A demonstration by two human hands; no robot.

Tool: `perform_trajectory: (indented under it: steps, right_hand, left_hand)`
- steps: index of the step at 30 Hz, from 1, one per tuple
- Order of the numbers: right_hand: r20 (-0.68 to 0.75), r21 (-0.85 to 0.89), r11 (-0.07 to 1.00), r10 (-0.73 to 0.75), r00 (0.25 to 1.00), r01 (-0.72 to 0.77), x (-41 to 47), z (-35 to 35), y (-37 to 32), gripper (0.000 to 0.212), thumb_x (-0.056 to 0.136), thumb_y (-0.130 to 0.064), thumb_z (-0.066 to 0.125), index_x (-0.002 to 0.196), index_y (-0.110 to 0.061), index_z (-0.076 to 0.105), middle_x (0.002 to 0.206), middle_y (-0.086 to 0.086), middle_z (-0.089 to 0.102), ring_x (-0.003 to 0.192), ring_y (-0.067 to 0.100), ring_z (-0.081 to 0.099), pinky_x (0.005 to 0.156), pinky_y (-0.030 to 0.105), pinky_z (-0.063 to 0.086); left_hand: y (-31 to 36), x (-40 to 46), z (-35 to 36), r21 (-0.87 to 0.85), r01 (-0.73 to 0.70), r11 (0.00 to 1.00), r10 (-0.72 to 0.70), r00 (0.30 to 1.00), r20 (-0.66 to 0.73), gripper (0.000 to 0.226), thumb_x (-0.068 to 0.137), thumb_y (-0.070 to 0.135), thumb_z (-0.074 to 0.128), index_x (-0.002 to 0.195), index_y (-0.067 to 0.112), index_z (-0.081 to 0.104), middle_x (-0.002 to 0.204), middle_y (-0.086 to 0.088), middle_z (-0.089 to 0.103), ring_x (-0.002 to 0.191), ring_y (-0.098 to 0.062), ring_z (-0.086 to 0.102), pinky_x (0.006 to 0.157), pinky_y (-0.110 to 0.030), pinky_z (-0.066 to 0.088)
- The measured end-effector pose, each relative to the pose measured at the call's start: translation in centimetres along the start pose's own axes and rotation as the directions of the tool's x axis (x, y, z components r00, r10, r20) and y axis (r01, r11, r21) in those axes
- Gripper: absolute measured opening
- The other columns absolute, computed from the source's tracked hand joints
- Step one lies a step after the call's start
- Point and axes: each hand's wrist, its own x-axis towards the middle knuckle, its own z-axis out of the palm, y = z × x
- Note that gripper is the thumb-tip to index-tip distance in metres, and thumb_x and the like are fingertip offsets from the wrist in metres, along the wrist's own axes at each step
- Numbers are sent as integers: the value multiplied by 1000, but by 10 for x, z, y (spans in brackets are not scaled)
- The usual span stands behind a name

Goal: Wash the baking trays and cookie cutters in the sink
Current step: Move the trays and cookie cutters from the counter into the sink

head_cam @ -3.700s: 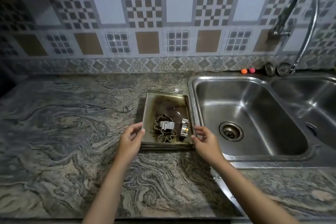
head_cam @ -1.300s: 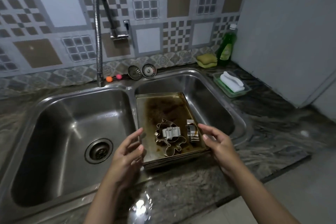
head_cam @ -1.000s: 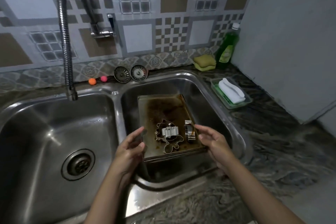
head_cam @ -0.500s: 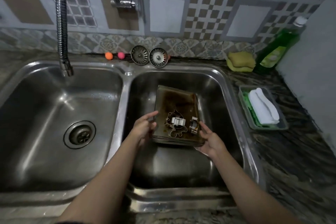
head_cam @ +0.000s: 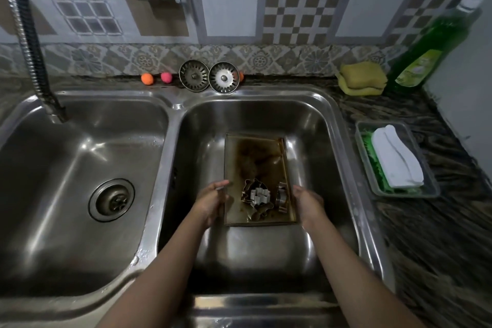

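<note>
A stack of stained metal baking trays (head_cam: 255,157) sits low inside the right basin of the steel sink (head_cam: 343,125). Several metal cookie cutters (head_cam: 257,196) lie on the top tray near its front edge. My left hand (head_cam: 211,201) grips the stack's left edge, thumb over the rim. My right hand (head_cam: 307,202) holds the right edge, its fingers hidden under the side.
The flexible faucet hose (head_cam: 32,42) hangs over the left basin, which has a drain (head_cam: 111,200). Two strainers (head_cam: 209,78) and small coloured balls stand behind the sink. A sponge (head_cam: 363,78), green soap bottle (head_cam: 426,53) and a tray with a brush (head_cam: 394,160) are on the right counter.
I carried the tray stack from the left counter across to the right basin and lowered it deep into that basin. Both hands stayed on its edges.
</note>
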Motion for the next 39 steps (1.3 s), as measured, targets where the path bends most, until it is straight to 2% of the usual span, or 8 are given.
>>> perform_trajectory:
  steps: [3,6,12,20,25,29,33,39]
  right_hand:
    - [-80,-73,988,-145,986,139,-6,-2,-5,33,92,-6,51,123,-12,60,122,9,60,114,24,55,100,40,45]
    - [15,-260,947,-191,981,189,-12,0,-7,40,91,-2,49,129,-13,54,126,9,57,115,23,54,97,37,46]
    - [258,-556,787,-142,956,267,-5,6,-9,71,83,2,64,144,-21,36,141,8,44,117,20,50,85,29,48]
    - [402,-828,426,-1,916,364,-3,12,-12,115,63,2,81,151,-27,13,155,5,24,138,28,33,106,43,41]
    - [486,-738,519,-36,873,431,-9,23,0,109,61,6,80,149,-23,22,146,1,39,131,21,42,103,37,44]
    - [489,-663,613,-80,869,430,-11,21,3,104,61,10,78,146,-24,30,142,1,40,130,22,42,92,30,48]
    - [516,-594,671,-106,850,444,-20,12,-4,98,62,12,76,143,-26,35,139,1,41,128,24,44,89,32,52]
    - [564,-569,688,-72,823,451,-38,-1,-11,95,66,11,74,143,-25,33,139,-1,39,125,22,44,83,26,53]
  left_hand:
    - [3,-12,6,4,-203,979,202,972,-120,36,86,-14,46,101,14,64,108,-3,62,94,-18,60,55,-14,50]
    - [1,-24,18,92,-325,941,333,937,-101,32,87,-8,53,98,20,65,114,-6,63,105,-19,59,81,-26,52]
    - [5,-30,41,367,-190,911,145,979,146,46,96,16,51,140,20,42,141,-5,46,126,-20,47,93,-24,40]
    - [12,-19,41,547,-138,826,20,976,216,63,89,13,57,144,30,32,145,-4,40,122,-24,48,94,-35,50]
    - [10,-21,40,507,-121,853,-16,966,258,66,84,4,59,141,27,37,135,-6,49,114,-26,54,94,-42,52]
    - [12,-28,36,457,-95,884,-28,966,255,61,87,-1,51,138,30,40,130,-5,52,109,-26,59,63,-25,52]
    - [12,-35,29,430,-99,897,-30,958,284,57,87,0,51,134,31,45,127,-7,54,101,-27,62,57,-22,50]
    - [16,-48,22,413,-112,904,-46,934,354,52,91,-2,47,133,29,47,109,-2,60,88,-24,66,81,-41,55]
